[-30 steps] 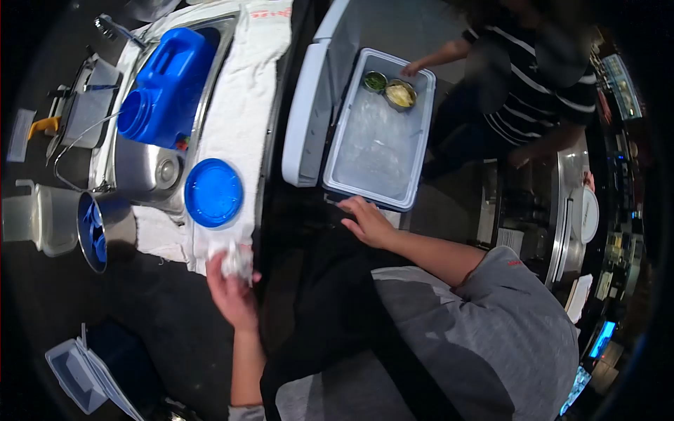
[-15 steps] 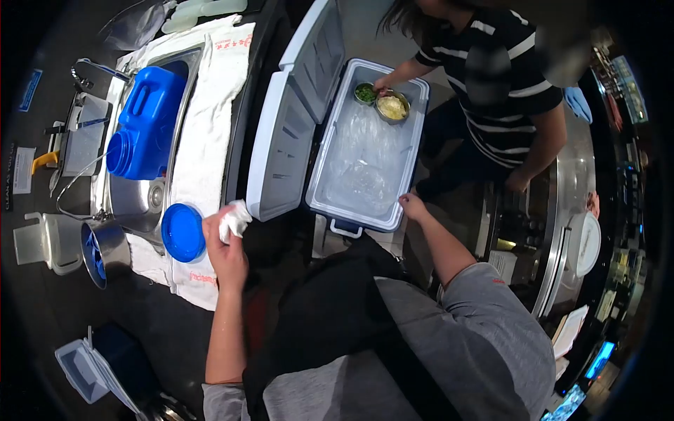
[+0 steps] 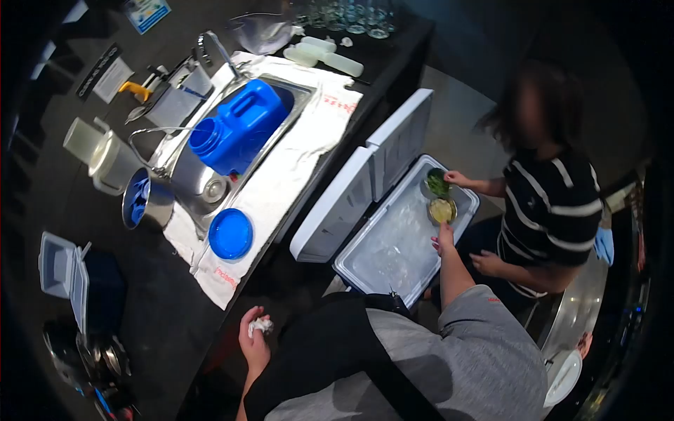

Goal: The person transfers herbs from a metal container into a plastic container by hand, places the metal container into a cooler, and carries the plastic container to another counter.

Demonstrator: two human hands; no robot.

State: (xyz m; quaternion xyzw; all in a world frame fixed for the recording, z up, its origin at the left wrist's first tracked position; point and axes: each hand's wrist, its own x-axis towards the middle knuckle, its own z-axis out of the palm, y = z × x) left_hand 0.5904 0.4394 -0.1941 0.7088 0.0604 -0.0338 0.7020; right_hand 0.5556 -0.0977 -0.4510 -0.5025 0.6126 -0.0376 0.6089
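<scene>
My left hand (image 3: 254, 338) is closed around a crumpled white wad (image 3: 261, 325), paper or cloth, beside the counter's edge. My right hand (image 3: 444, 238) reaches over the open cooler (image 3: 382, 249) and grips the near rim of a small metal bowl (image 3: 432, 212) of pale yellow food (image 3: 442, 210). Just beyond it is a second bowl holding chopped greens (image 3: 437, 184), with a co-worker's hand (image 3: 456, 178) at its edge. Clear plastic or ice, hard to tell which, lines the cooler under the bowls.
The cooler's raised lid (image 3: 337, 214) stands between it and the counter. A blue jug (image 3: 246, 123) lies in the sink (image 3: 193, 186), near a blue lid (image 3: 231, 233) on white towels (image 3: 291, 165). A co-worker in a striped shirt (image 3: 540, 210) stands on the right.
My right hand has moved from the cooler's near corner to the yellow food's bowl. My left hand has lowered away from the towel, still holding the wad. The view has turned.
</scene>
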